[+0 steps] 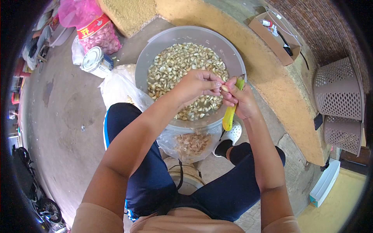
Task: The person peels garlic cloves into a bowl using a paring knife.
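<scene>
Above a large grey basin (237, 58) full of garlic cloves (182, 62), my two hands meet at one clove (224, 88). My left hand (198, 86) is closed, its thumb and fingertips pinching at that clove. A yellow-green utility knife (229, 116) is gripped in my right hand (241, 100), with its blade end up by the thumb and the handle hanging below the palm. The right thumb and fingers also touch the clove. Below the basin's near rim, a clear plastic bag (167, 140) holds brownish peels (194, 143).
A white plastic bag (120, 83), a paint can (97, 64) and a pink sack (103, 37) stand left of the basin. A yellow ledge (272, 89) curves along the right, bearing a cardboard box (272, 42). Perforated baskets (338, 89) are farther right; a motorcycle (46, 209) is lower left.
</scene>
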`<state>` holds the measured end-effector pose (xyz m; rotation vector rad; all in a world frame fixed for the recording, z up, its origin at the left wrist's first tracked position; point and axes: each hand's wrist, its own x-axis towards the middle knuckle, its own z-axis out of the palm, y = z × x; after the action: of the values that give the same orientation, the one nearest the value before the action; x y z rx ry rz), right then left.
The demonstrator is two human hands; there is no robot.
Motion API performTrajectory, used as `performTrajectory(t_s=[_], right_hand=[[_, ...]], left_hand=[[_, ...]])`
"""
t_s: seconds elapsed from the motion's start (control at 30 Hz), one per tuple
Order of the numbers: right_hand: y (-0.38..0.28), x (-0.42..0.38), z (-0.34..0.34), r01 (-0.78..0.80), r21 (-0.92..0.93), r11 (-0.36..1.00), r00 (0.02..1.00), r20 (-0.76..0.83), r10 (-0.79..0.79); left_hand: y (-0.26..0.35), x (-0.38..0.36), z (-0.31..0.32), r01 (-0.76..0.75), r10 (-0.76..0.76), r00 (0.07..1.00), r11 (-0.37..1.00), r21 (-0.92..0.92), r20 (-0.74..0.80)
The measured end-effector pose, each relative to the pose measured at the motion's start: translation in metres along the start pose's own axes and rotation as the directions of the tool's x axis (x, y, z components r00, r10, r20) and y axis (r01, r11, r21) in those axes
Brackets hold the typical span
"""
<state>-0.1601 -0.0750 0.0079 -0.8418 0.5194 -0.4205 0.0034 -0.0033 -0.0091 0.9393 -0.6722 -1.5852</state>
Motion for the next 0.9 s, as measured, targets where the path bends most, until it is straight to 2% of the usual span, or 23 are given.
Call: performTrajectory(t_s=[0.07, 0.17, 0.27, 0.43, 0.53, 0.67, 0.73, 0.77, 0.83, 0.87, 0.9], right_hand=[[0.001, -0.001, -0.001, -0.008, 0.000, 1.000, 1.000, 0.030, 0.008], [0.001, -0.002, -0.003, -0.016, -0.002, 1.000, 0.998, 0.066, 0.017], [-0.004, -0.002, -0.002, -0.027, 0.058, 0.998, 0.998, 0.055, 0.024], [-0.006, 0.001, 0.002, -0.036, 0.140, 0.990, 0.999, 0.011, 0.035], [-0.005, 0.001, -0.003, -0.030, 0.101, 0.994, 0.995, -0.088, 0.039], [-0.008, -0.001, 0.002, -0.009, -0.043, 0.999, 0.990, -0.141, 0.003], [-0.011, -0.002, 0.002, -0.010, -0.109, 0.994, 0.990, -0.142, -0.006], [-0.012, -0.003, 0.001, 0.004, -0.213, 0.977, 0.988, -0.153, -0.037], [-0.012, -0.005, 0.000, 0.028, -0.414, 0.910, 0.982, -0.160, -0.102], [-0.013, -0.006, 0.002, 0.028, -0.443, 0.896, 0.982, -0.154, -0.107], [-0.015, -0.007, 0.004, 0.027, -0.472, 0.881, 0.982, -0.150, -0.111]], left_hand=[[-0.001, 0.000, -0.003, 0.033, -0.030, 0.998, 0.997, -0.063, 0.052], [-0.001, -0.001, 0.002, 0.094, -0.090, 0.995, 0.990, -0.101, 0.052], [-0.001, 0.000, 0.004, 0.033, -0.022, 0.995, 0.992, -0.118, 0.097], [0.009, 0.002, 0.003, -0.003, 0.003, 1.000, 1.000, 0.026, 0.031], [0.011, 0.000, 0.004, 0.003, -0.001, 1.000, 0.993, 0.120, -0.012], [0.012, 0.001, -0.002, -0.007, 0.014, 0.999, 0.985, 0.172, -0.041], [0.018, -0.004, -0.004, 0.054, -0.004, 0.995, 0.849, 0.526, -0.096], [0.021, -0.007, -0.006, 0.088, -0.003, 0.992, 0.732, 0.676, -0.125], [0.004, -0.013, -0.012, -0.053, -0.025, 0.997, 0.429, 0.902, 0.070], [-0.008, -0.017, -0.014, -0.137, -0.065, 0.985, 0.254, 0.958, 0.158], [-0.017, -0.022, -0.010, -0.141, -0.159, 0.968, 0.297, 0.944, 0.195]])
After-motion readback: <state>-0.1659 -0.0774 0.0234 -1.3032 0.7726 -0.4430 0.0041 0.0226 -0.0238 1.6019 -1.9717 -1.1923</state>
